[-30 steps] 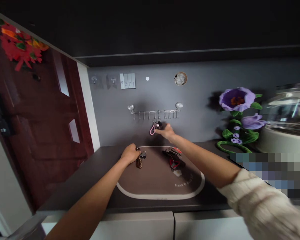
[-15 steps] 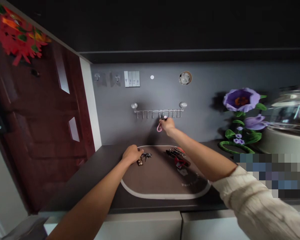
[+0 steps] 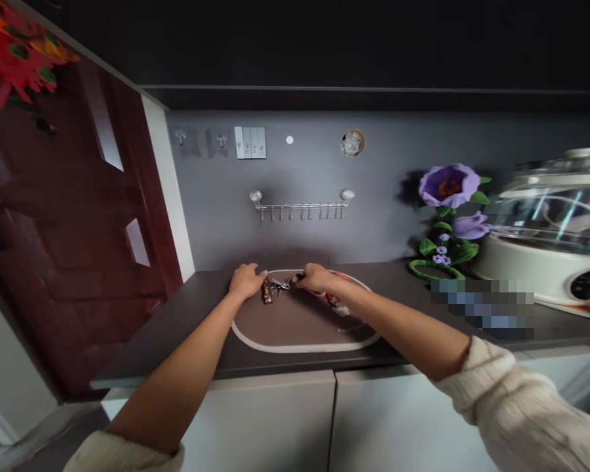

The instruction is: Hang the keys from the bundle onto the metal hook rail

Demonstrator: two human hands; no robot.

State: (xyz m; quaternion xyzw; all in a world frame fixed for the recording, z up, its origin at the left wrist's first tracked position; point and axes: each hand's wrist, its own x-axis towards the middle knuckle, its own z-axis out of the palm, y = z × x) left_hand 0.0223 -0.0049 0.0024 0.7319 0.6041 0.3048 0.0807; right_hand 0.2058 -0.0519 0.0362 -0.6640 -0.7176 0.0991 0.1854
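My left hand (image 3: 247,282) is at the left of the brown mat (image 3: 295,324), its fingers closed at the top of a bunch of keys (image 3: 278,286) with a brown fob (image 3: 267,292). My right hand (image 3: 315,278) is low over the back of the mat. Its fingers are pinched on a bunch of keys with a pink strap (image 3: 317,293), mostly hidden by the hand. Partly behind my right wrist lies a red key fob (image 3: 332,299). Above both hands, a clear hook rail (image 3: 302,206) on the grey wall has bare hooks.
A purple felt flower (image 3: 449,187) and a white appliance with a clear lid (image 3: 545,255) stand to the right. A dark cabinet (image 3: 324,46) overhangs the counter (image 3: 172,324). The reddish-brown door (image 3: 78,229) is on the left. Small hooks (image 3: 221,141) and switches (image 3: 250,143) are on the wall.
My right hand has come down from the hook rail to the mat with the pink-strapped keys. My left hand stays by the brown fob. The view has shifted slightly.
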